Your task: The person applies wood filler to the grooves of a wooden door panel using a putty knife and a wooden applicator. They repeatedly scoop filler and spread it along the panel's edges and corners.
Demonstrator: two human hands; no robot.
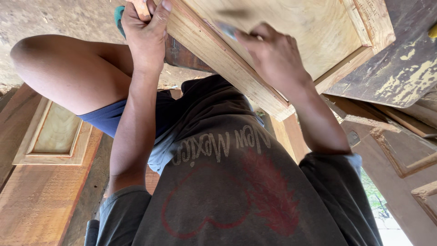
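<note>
A pale wooden door panel (318,27) with a raised frame lies tilted across my lap. My left hand (144,34) is clamped around the near rail of the frame (218,54) at its upper left end, thumb and fingers wrapped over the edge. My right hand (275,57) rests flat on the recessed plywood field, fingers closed on a small grey pad (227,29) that is blurred with motion. My bent left knee (59,68) rises to the left of the panel.
Another framed wooden panel (54,136) lies on reddish boards (36,200) at the lower left. A dark board with flaking yellow paint (405,68) and more wooden frames (400,155) are stacked on the right. The dirt ground (59,18) shows at the top left.
</note>
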